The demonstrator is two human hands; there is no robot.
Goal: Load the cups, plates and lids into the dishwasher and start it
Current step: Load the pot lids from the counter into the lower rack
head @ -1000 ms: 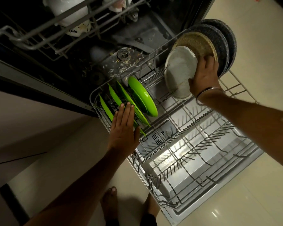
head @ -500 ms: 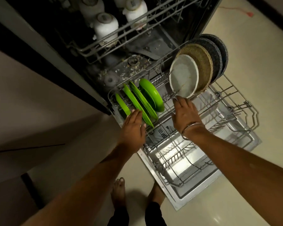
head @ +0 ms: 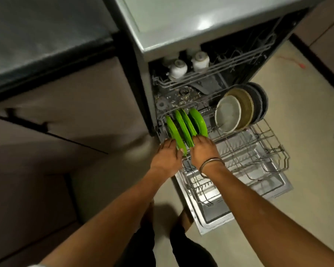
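item: lower rack (head: 266, 151), pulled out over the open dishwasher door (head: 216, 218). wire, grey, standing forward of the dishwasher (head: 181, 35) body.

item: green plates (head: 183, 126), four as far as i could count, stood on edge in the rack's near-left corner, leaning close together.

item: my left hand (head: 167, 156). it lay at the near edge of the leftmost green plate, fingers fairly straight and together, tips against the plate's rim and the rack's left wall. i could not tell whether the thumb was hooked round anything; it looked like touching, not gripping.

item: my right hand (head: 203, 149). it sat just beside the left, fingers bent down over the near rims of the right-hand green plates, knuckles up. the fingertips were hidden behind the plates, so i could not tell if they pinched a rim or only pressed on it. a metal bangle (head: 210, 164) lay round that wrist.

item: pale plate (head: 227, 116), upright at the rack's far right, with a tan plate (head: 245, 108) behind it and two dark speckled plates (head: 259, 105) behind that, all overlapping.

item: upper rack (head: 210, 74), partly inside the machine, holding two white cups (head: 189, 64) upside down at its left end.

item: my bare feet (head: 148, 211) on the pale floor (head: 306, 218), just left of the door.
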